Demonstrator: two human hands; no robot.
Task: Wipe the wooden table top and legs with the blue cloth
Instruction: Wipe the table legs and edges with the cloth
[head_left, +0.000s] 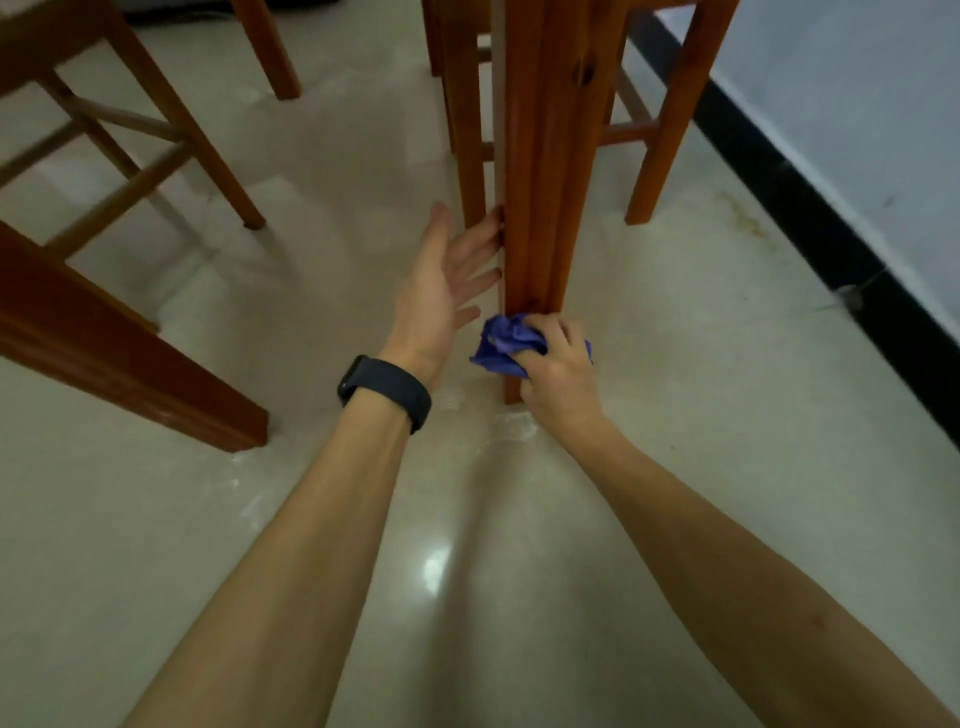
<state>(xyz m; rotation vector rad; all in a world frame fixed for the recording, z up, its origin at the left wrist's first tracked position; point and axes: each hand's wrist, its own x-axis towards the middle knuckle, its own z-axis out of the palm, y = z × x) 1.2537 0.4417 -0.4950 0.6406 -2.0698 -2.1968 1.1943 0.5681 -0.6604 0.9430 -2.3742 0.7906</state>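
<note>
The right hand (558, 366) is closed around a bunched blue cloth (504, 345) and presses it against the lower part of a wooden table leg (535, 208), close to where the leg meets the floor (675, 364). Part of the cloth sticks out to the left of the fingers, and a small bit shows on the far side of the hand. The left hand (444, 291) is open, palm turned toward the leg, with its fingertips at the leg's left edge; they seem to touch the wood, though the blur makes this hard to confirm. A dark band (387, 389) sits on the left wrist. Chair legs (670, 114) stand behind the table leg, and another chair (130, 130) stands at the upper left. A black baseboard (831, 234) runs along the wall on the right.
</note>
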